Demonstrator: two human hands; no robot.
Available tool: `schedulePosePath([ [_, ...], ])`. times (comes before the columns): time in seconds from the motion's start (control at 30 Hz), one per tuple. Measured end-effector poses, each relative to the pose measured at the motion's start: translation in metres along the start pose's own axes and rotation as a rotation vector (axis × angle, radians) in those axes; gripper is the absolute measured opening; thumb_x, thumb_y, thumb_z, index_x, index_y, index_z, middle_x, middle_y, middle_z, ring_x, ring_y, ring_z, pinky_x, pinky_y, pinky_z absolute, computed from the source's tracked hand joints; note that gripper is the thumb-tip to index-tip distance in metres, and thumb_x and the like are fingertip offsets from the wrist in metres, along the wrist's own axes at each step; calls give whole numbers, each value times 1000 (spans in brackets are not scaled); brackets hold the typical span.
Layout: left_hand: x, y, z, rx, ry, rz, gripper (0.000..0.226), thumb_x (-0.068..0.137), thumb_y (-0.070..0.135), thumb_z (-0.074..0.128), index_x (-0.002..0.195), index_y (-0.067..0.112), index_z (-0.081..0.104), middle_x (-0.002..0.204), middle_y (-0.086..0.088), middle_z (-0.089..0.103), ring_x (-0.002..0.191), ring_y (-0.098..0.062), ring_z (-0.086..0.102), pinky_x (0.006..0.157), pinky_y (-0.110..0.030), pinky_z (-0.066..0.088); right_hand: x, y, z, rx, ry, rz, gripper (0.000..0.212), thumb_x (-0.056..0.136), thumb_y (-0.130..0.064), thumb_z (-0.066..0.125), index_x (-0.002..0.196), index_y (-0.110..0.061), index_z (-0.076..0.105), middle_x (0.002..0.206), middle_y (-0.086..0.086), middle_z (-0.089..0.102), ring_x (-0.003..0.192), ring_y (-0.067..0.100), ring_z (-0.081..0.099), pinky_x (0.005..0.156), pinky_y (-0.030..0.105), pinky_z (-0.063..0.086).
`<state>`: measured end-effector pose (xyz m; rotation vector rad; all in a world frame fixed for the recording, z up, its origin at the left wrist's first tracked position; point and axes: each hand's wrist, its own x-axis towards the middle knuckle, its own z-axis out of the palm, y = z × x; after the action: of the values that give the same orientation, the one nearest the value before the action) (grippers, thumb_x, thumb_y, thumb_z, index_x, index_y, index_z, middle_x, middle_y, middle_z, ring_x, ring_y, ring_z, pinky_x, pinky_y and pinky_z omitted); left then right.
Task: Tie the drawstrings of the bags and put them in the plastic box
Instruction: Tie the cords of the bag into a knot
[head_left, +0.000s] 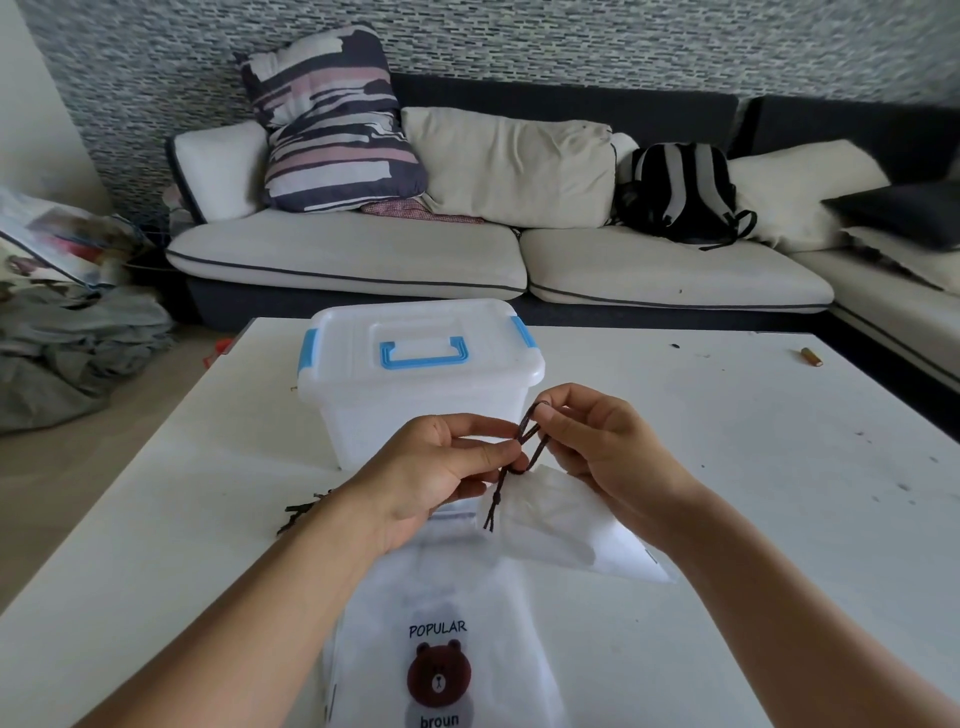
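A small white drawstring bag (566, 525) lies on the white table (753, 493) just in front of the plastic box (415, 384). Its dark drawstring (524, 452) rises from the bag's mouth as a loop. My left hand (441, 483) pinches the string low, near the bag. My right hand (602, 441) pinches the top of the loop. A second white bag (447, 649), printed with a brown bear, lies flat nearer me, partly under my arms. The translucent box has a blue handle and blue clips, and its lid is on.
A dark cord end (301, 512) sticks out left of my left wrist. A small brown stick-like object (811, 357) lies at the table's far right. Behind the table stands a sofa with cushions and a black backpack (680, 192). Grey cloth lies heaped on the floor at left.
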<state>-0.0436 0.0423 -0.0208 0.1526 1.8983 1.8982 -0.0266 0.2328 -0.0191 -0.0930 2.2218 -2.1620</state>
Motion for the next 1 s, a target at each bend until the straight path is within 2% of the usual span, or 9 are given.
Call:
schedulePosePath([
  [0.17,-2,1,-2,133,-85,-14,15,90,17,70,100,8,79,97,-4,78,81,-9,61,75,-17,51,0,2,3,-29,-18,38,15,101,-14,57,88,-10,63,60,-3,48,46,9,25,44,21,19],
  [0.33,-2,0,-3,135,-77,-35,14,90,16,71,97,8,79,97,-6,78,86,-14,65,96,-35,51,1,1,4,9,-15,137,17,104,-14,52,89,-11,59,60,-1,51,54,13,25,44,21,18],
  [0.47,-1,-2,-1,132,-39,-31,11,89,18,72,90,10,80,89,-2,77,73,-10,60,82,-27,48,2,3,6,27,-19,152,17,104,-21,52,95,-9,61,67,3,54,62,17,27,46,23,18],
  [0.53,1,-2,0,89,48,8,11,89,18,72,84,12,80,84,-1,76,68,-8,59,76,-25,46,2,0,3,-28,-30,161,28,102,-32,55,101,-6,65,69,2,56,57,14,30,46,22,23],
  [0.6,4,-2,0,8,155,26,12,89,17,73,80,13,79,80,1,75,63,-8,58,70,-22,47,0,-3,-5,-164,-59,160,33,98,-34,61,101,-2,69,69,0,56,55,13,34,49,24,28],
  [0.7,6,-3,-4,-20,213,13,14,90,18,73,78,15,80,81,2,76,63,-8,56,65,-20,47,-4,-7,-17,-460,-99,160,20,92,-26,69,86,-8,76,64,-4,54,56,15,37,53,27,32],
  [0.83,4,-6,0,146,245,84,13,93,15,69,84,9,78,79,1,77,58,-4,60,57,-13,46,-6,-11,-19,-470,-63,105,17,92,-24,69,79,-15,76,56,-11,49,53,13,38,50,20,34],
  [0.93,3,-7,6,372,255,198,13,91,18,71,81,15,77,75,5,77,66,-7,67,68,-21,50,-9,-15,-11,-487,-65,-11,22,93,-27,69,77,-11,71,57,-6,48,53,13,37,48,18,34],
  [1.0,2,-9,9,425,242,234,13,90,17,72,79,16,77,73,6,76,72,-14,72,74,-30,57,-9,-16,-5,-485,-74,-50,22,93,-23,69,74,-13,71,56,-6,52,50,11,36,48,19,34],
])
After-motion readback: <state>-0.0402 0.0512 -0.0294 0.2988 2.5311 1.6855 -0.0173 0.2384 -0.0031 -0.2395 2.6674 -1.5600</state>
